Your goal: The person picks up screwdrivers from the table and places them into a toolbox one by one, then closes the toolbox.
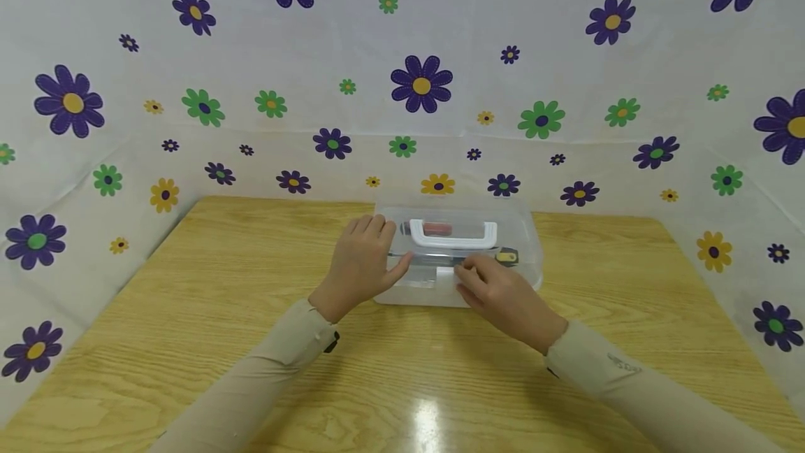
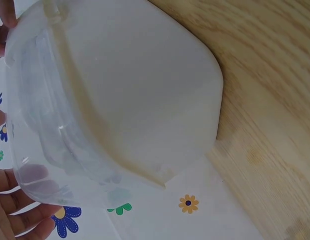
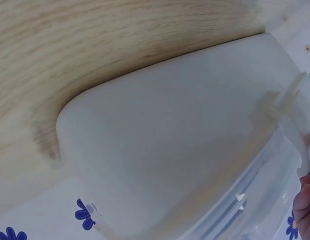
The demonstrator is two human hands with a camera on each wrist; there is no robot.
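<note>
A clear plastic storage box (image 1: pixel 409 296) with a translucent white body stands near the table's far edge. My left hand (image 1: pixel 358 261) rests on the left part of its lid, fingers stretched forward and thumb out to the right. In the left wrist view, those fingers (image 2: pixel 20 212) lie against the clear lid (image 2: pixel 60 155). At the front middle, my right hand (image 1: pixel 506 299) pinches the white latch (image 1: pixel 445 272) with curled fingers. The right wrist view has this latch (image 3: pixel 293 142) tilted away from the body, fingertips (image 3: pixel 305 197) at its edge.
A white carrying handle (image 1: pixel 455 242) lies across the lid. Through the plastic show a yellow-and-black item (image 1: pixel 506 256) and a reddish item (image 1: pixel 437 228). The wooden table (image 1: pixel 251 383) meets white flowered cloth (image 1: pixel 352 33) behind and at both sides.
</note>
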